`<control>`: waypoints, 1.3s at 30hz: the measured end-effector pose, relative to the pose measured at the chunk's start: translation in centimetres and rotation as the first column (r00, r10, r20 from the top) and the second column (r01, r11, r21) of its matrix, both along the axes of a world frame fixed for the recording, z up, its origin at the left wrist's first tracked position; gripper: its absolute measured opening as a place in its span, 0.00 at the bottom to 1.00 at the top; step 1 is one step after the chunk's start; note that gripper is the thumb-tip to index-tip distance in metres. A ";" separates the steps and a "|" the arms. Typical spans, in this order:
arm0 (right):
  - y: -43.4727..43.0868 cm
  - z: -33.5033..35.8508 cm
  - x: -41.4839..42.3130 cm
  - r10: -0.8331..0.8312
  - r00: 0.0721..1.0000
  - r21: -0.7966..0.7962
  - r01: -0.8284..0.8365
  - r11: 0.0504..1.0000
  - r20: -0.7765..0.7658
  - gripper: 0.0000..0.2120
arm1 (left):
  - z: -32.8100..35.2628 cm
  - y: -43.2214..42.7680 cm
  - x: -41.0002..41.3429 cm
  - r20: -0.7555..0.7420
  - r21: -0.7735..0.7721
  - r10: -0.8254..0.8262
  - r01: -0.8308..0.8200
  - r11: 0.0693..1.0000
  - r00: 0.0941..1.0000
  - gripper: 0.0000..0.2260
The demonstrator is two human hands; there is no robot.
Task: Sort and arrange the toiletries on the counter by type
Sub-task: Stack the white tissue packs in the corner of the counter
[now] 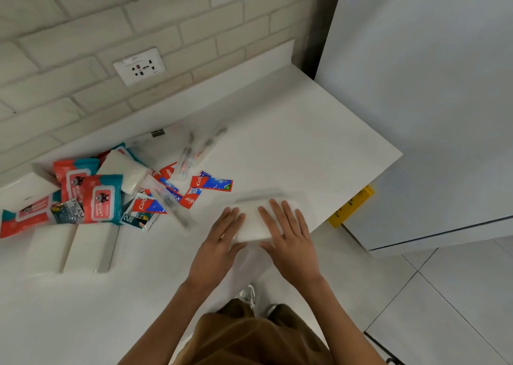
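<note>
Hands flat on white tissue pack

Hands meet at the counter's (305, 142) near right edge. The left hand (219, 242) and right hand (290, 237) both lie palm down on a white tissue pack (251, 225), fingers straight and slightly spread, thumbs along its near side. The pack rests on the counter, well apart from the other items. To the left, two more white packs (88, 248) lie side by side. Beyond them is a mixed heap of red and teal wipes packs (101, 198) and toothpaste sachets (212, 183). Wrapped toothbrushes (194, 150) lie farther back, near the tiled wall with its socket (138, 66).
</note>
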State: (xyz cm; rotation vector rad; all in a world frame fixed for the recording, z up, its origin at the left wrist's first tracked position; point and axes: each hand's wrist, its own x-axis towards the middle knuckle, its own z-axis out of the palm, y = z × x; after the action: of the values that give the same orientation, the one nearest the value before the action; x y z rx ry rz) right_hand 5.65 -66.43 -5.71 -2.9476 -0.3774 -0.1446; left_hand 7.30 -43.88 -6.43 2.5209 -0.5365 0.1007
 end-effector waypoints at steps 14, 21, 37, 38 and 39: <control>-5.7 -1.3 10.6 -0.121 0.993 0.016 0.121 0.992 -0.005 0.51 | -1.4 -7.6 11.4 -0.032 -0.012 0.014 -0.015 1.000 0.999 0.33; -12.4 -1.6 18.6 -0.045 0.999 0.005 0.045 0.999 0.011 0.50 | -1.6 -14.4 17.5 0.017 -0.035 0.117 -0.117 0.993 0.993 0.29; -24.4 -2.8 33.8 0.180 0.979 -0.004 -0.181 0.983 0.100 0.48 | -2.0 -26.5 27.5 -0.030 -0.057 0.353 -0.354 0.933 0.935 0.29; -24.8 -2.9 34.7 0.193 0.975 0.009 -0.195 0.981 0.108 0.48 | -2.0 -26.9 28.1 -0.026 -0.058 0.365 -0.366 0.929 0.931 0.29; -25.2 -2.9 35.8 0.209 0.971 0.018 -0.212 0.977 0.114 0.47 | -2.0 -27.3 28.9 -0.025 -0.058 0.378 -0.379 0.924 0.925 0.29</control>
State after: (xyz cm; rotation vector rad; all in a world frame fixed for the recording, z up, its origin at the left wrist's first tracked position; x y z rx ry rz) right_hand 41.40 -91.59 -8.58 -2.8535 -0.6943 -0.2856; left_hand 36.21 -71.18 -8.44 2.5304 -0.0313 0.2406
